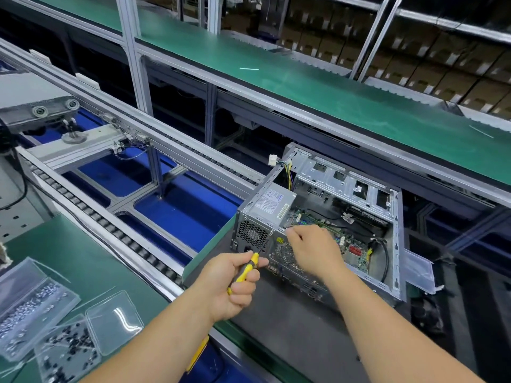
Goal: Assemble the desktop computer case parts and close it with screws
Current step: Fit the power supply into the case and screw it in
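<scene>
A: where's the case at? B: open computer case [345, 205] lies on its side on a dark mat [290, 327] on the counter [91, 266]; left hand [235, 283] wraps a yellow-black screwdriver [249, 268], tip at the power supply [262, 217] corner.
A: other hand? B: right hand [312, 250] rests on the rear edge, fingertips pinched at a spot there; can't tell what they hold; screw trays [49, 327] sit left.

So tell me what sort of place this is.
Most likely a computer assembly line in a factory: a roller conveyor runs past the green-matted bench, an open computer case sits at the station, and stacked cardboard boxes fill the background.
</scene>
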